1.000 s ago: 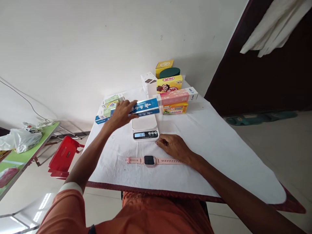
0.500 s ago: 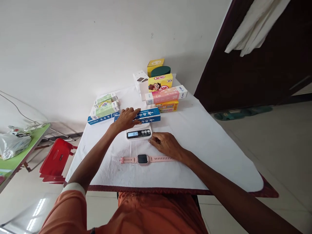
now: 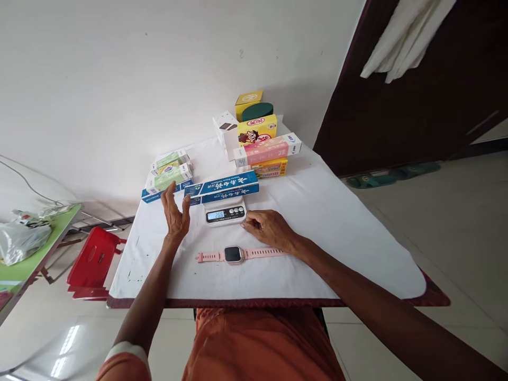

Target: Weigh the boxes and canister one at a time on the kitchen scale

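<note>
A long blue toothpaste box (image 3: 230,185) lies across a small white digital scale (image 3: 226,221), whose lit display shows digits. Just left of the box, my left hand (image 3: 175,214) is raised with its fingers apart, holding nothing. My right hand (image 3: 272,227) rests on the table against the scale's right corner. Its fingers are curled; whether anything is inside them is hidden. In front of the scale lies a pink-strapped watch (image 3: 233,254), the right end of its strap close to my right wrist.
Green-and-white boxes (image 3: 170,177) sit on another blue box (image 3: 153,194) at the left. Behind the scale stand a pink box (image 3: 268,150), yellow boxes (image 3: 257,130), a white box (image 3: 225,132) and a dark green lid (image 3: 257,111). A red chair (image 3: 93,259) stands left of the table.
My left hand has come off the toothpaste box and moved left, its fingers opening. The scale's reading has dropped. My right hand stays beside the scale.
</note>
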Motion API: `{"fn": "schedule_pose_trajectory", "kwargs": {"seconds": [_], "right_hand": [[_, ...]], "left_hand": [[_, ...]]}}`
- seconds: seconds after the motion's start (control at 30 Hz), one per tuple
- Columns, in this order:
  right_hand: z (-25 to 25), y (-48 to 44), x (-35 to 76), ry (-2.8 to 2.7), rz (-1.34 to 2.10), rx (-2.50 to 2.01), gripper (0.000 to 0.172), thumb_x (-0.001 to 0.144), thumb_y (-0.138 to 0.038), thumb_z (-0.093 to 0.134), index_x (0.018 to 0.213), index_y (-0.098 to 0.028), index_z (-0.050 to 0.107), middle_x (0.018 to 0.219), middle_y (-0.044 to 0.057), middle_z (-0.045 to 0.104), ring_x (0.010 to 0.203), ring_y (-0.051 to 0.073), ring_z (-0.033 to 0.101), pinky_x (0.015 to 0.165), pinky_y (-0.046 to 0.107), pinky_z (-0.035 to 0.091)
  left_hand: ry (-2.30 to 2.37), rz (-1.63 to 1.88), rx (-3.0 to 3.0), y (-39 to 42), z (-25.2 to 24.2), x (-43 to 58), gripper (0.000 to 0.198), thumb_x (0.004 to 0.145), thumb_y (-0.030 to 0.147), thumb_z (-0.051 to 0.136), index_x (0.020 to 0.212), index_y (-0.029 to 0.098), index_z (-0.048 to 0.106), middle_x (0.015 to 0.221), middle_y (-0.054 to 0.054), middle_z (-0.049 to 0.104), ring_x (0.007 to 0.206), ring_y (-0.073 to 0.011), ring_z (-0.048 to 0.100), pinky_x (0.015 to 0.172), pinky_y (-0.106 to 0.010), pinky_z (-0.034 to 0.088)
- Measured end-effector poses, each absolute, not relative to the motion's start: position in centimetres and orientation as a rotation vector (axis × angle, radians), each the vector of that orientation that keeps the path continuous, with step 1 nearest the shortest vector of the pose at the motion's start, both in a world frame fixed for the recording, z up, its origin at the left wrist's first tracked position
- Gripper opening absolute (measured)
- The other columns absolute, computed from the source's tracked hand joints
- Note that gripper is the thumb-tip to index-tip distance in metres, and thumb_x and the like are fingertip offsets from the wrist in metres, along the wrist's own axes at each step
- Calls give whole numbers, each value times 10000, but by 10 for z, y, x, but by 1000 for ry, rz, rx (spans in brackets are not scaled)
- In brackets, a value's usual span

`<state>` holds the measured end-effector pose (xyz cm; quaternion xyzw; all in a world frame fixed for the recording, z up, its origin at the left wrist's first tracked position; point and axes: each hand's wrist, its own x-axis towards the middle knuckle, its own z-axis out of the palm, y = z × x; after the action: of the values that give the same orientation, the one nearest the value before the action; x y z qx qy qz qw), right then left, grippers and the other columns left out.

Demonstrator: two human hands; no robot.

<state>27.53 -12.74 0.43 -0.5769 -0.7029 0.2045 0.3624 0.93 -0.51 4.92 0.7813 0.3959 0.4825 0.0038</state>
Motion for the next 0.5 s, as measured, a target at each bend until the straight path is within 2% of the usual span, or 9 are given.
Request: {"fn": "schedule_pose_trajectory", "kwargs": {"seconds": [0.13,0.5], "right_hand": [[4,-128,275,-1822,514,-1472,288,933,-340,595,692,-225,488,641,-2,609,586,144,510,628,268,338],[5,-127,275,-1838,509,-1485,274,929,-333,602,697,-223,506,654,2,620,605,150,531,637,268,341]], "left_hand": [[1326,1614,2310,-3,33,-1,655,1071,657,428,1503,175,529,1305,-202,642,1213,-290,640,1024,-465,521],[1348,1582,2251,-6,31,5,638,1068,661,428,1474,186,558,1282,-193,676,1159,-280,660,999,-453,530]]}}
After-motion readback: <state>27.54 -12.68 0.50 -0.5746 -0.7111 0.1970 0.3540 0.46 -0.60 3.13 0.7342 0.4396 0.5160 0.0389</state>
